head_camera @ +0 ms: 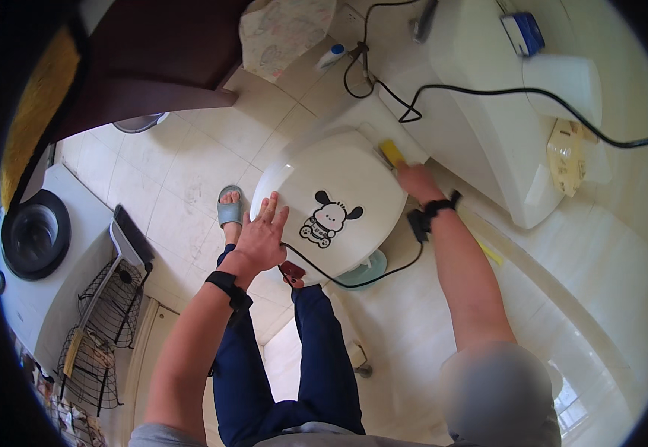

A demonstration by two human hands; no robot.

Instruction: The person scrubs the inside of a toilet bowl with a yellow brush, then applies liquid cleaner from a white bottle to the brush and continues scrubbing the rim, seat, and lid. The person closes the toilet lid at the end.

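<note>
A white toilet lid (352, 167) with a cartoon dog sticker (330, 219) lies closed in front of me. My left hand (262, 234) rests with spread fingers on the lid's near left edge and holds nothing. Beyond the lid's right side, my right hand (418, 181) grips a yellow sponge or brush (392, 153) near the hinge end; the hand is somewhat blurred. Both wrists wear black bands, and a black cable runs between them across the near part of the lid.
A black cable (486, 90) crosses the white washbasin pedestal (480, 128) at the upper right. A teal basin (364, 271) stands beside the toilet. At left are a front-loading washing machine (36, 234), a broom (134, 234) and wire baskets (112, 302). A bottle (332, 56) stands beyond.
</note>
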